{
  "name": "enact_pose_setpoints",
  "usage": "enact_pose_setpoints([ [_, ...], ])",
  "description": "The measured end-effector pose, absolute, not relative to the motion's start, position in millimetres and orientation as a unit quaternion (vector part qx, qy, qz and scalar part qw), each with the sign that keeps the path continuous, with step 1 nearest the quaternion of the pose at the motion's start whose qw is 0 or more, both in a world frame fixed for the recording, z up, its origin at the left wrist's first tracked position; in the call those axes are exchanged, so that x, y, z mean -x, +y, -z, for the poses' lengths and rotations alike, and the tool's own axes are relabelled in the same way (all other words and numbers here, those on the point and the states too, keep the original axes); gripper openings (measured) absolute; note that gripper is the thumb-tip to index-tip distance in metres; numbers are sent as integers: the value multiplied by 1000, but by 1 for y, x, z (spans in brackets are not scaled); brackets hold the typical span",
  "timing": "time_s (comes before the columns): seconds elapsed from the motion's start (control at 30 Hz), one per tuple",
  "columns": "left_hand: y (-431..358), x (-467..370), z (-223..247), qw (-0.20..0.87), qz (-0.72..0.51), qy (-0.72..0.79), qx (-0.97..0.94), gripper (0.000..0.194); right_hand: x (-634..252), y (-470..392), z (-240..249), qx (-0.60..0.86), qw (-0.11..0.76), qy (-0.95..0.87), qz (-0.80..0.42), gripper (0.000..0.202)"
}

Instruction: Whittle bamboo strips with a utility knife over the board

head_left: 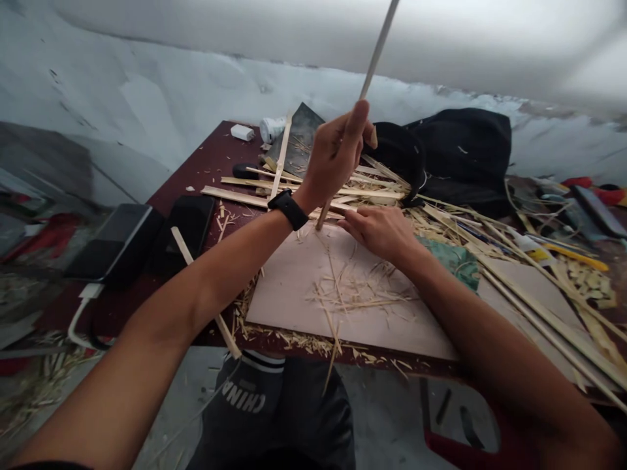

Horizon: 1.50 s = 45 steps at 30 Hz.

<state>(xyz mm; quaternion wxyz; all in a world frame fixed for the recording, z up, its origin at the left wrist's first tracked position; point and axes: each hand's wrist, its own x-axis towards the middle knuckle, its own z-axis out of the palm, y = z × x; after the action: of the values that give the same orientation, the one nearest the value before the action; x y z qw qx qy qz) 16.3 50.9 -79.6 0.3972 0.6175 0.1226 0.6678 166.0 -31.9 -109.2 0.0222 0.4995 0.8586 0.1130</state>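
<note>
Raised over the board, my left hand [336, 151] is wrapped round a long thin bamboo strip [379, 49], which slants from the board up past the top of the view. A dark watch [289, 209] is on that wrist. My right hand [379, 230] lies low at the board's back edge, fingers pointing left near the strip's lower end; whether something is between its fingertips is too small to tell. The pale board [289, 281] carries thin shavings [343, 294] in its middle.
More bamboo strips [245, 195] lie behind the hands. A black bag [460, 156] stands at the back. On the left are a power bank [120, 238] with a white cable and a dark phone [183, 225]. Long strips [543, 320] and a yellow tool [578, 256] lie on the right.
</note>
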Motion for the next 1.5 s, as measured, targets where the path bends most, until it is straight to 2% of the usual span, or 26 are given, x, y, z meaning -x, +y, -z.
enact_pose_setpoints([
  [0.2, 57, -25, 79, 376, -721, 91, -575, 70, -167, -34, 115, -496, 21, 860, -114, 67],
  [0.33, 59, -27, 80, 359, -742, 100, -557, 76, -158, -39, 117, -497, 50, 859, -113, 68],
  [0.53, 55, -29, 78, 339, -742, 110, -568, 71, -151, -44, 120, -506, 72, 854, -102, 65],
  [0.73, 56, -27, 77, 258, -767, 147, -569, 73, -150, -49, 122, -525, 27, 839, -143, 69],
  [1.1, 78, -34, 90, 171, -779, 130, -589, 64, -142, -45, 114, -546, 53, 832, -82, 60],
  [1.23, 81, -32, 89, 169, -779, 148, -585, 66, -146, -41, 113, -523, 67, 846, -80, 62],
  [1.5, 90, -20, 92, 195, -799, 203, -531, 70, -154, -47, 116, -543, 33, 829, -129, 62],
])
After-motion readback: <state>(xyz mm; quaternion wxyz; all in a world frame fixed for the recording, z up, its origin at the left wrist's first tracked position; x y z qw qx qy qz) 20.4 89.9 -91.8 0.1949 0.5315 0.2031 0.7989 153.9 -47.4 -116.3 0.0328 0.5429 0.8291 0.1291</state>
